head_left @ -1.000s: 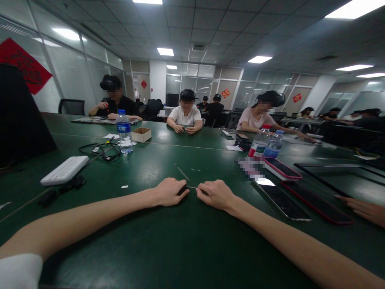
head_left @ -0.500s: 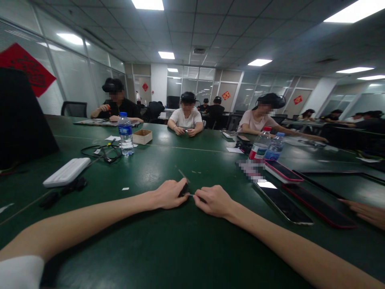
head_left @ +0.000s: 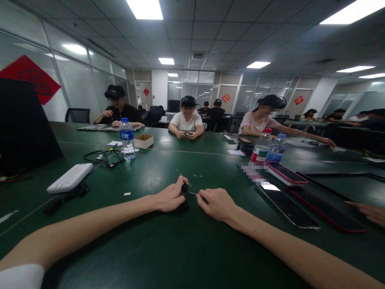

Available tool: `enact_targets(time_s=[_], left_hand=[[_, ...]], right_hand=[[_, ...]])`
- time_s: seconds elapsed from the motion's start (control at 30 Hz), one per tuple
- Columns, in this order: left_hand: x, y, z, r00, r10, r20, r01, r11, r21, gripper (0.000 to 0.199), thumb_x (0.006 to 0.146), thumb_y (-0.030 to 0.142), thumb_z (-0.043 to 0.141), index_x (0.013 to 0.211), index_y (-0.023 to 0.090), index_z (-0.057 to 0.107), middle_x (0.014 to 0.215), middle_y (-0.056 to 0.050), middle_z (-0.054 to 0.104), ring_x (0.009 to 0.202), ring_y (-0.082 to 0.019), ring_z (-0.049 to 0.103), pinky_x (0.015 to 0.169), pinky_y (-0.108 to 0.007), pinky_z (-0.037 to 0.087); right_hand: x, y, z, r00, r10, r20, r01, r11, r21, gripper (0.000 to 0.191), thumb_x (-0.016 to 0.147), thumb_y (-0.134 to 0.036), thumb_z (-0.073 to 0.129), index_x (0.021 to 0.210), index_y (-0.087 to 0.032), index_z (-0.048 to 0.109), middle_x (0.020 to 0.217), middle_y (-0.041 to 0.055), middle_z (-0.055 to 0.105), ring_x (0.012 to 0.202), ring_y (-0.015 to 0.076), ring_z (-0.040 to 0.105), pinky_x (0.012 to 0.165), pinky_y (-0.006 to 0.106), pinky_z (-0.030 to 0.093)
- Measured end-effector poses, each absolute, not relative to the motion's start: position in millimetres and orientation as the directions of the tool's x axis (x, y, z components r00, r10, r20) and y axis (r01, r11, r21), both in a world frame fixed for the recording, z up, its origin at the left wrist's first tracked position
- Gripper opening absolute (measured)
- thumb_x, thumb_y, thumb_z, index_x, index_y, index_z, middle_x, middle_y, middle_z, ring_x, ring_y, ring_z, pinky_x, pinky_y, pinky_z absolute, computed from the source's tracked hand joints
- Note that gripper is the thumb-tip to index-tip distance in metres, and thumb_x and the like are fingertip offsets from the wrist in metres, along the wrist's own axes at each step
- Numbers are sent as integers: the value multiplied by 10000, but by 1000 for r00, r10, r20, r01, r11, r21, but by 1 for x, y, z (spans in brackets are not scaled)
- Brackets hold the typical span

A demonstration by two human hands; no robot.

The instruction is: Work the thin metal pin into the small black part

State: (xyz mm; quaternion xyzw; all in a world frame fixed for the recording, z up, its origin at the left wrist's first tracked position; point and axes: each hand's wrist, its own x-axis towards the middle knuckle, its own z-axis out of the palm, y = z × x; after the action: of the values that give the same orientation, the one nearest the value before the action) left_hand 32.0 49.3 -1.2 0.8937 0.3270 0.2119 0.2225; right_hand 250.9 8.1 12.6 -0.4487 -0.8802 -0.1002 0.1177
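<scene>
Over the green table, my left hand is closed, with thumb and forefinger around a small black round-looking thing. Its kind is too small to make out. A thin pale strip runs from beside it to my right hand. The fingertips of that hand are pinched on the strip's end. Only a short stretch of strip spans the gap between the hands, and both hands stay low, close to the tabletop.
To the right lie phones and a black frame, with another person's hand at it. Bottles stand beyond them. On the left are a white power strip, coiled cable, a water bottle and a wooden box.
My left thumb and forefinger have shifted, so more of the black thing shows. The gap between my hands is slightly wider. The whole view has tilted up a little.
</scene>
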Motion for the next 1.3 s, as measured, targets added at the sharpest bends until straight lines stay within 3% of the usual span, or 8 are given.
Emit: enact_targets(time_s=[0.17, 0.37, 0.6, 0.73, 0.87, 1.1, 1.3], left_hand=[[34, 52, -3, 694, 650, 310, 414, -713, 567, 142, 915, 239, 384, 1023, 204, 300, 918, -22, 497, 801, -147, 515, 746, -302, 429], [36, 54, -3, 684, 633, 362, 352, -721, 597, 155, 931, 238, 428, 1044, 193, 331, 991, -51, 530, 868, -144, 531, 787, -304, 443], [35, 53, 0, 663, 655, 362, 250, -649, 718, 207, 906, 243, 520, 1009, 202, 344, 1003, -40, 624, 873, -140, 586, 795, -301, 454], [33, 55, 1, 648, 648, 401, 317, -707, 632, 266, 818, 335, 643, 912, 187, 444, 969, -28, 588, 887, -152, 556, 788, -289, 436], [32, 59, -3, 585, 673, 453, 413, -727, 548, 330, 745, 401, 703, 830, 177, 475, 890, -4, 512, 785, -136, 493, 680, -247, 406], [32, 62, -10, 633, 643, 432, 443, -758, 479, 258, 825, 370, 614, 843, 179, 440, 790, 28, 504, 685, -110, 456, 611, -227, 352], [37, 55, -5, 690, 622, 371, 549, -783, 291, 185, 870, 363, 536, 867, 182, 500, 839, -16, 581, 741, -147, 536, 653, -258, 384]], right_hand=[[252, 10, 13, -550, 781, 296, 825, 563, 45, 356, 968, -338, 345, 810, -171, 617, 699, 36, 626, 555, 107, 541, 548, 204, 364], [253, 12, 13, -527, 792, 309, 840, 540, 48, 335, 960, -317, 345, 804, -175, 604, 711, 37, 631, 559, 114, 550, 549, 210, 381], [255, 13, 14, -542, 784, 303, 828, 560, 35, 342, 968, -318, 333, 824, -172, 608, 724, 31, 632, 575, 110, 552, 555, 205, 382], [255, 13, 16, -555, 783, 283, 821, 570, 33, 359, 972, -326, 326, 843, -177, 626, 744, 33, 646, 592, 109, 563, 579, 209, 387], [255, 11, 17, -553, 779, 296, 822, 568, 41, 368, 973, -320, 321, 836, -170, 628, 739, 37, 647, 583, 107, 557, 578, 215, 380], [257, 13, 12, -626, 711, 322, 764, 642, 67, 362, 971, -302, 324, 835, -162, 629, 709, 26, 617, 551, 91, 514, 531, 207, 337], [258, 15, 11, -651, 691, 316, 752, 645, 139, 337, 962, -295, 340, 848, -157, 626, 713, 28, 609, 557, 90, 512, 529, 209, 311]])
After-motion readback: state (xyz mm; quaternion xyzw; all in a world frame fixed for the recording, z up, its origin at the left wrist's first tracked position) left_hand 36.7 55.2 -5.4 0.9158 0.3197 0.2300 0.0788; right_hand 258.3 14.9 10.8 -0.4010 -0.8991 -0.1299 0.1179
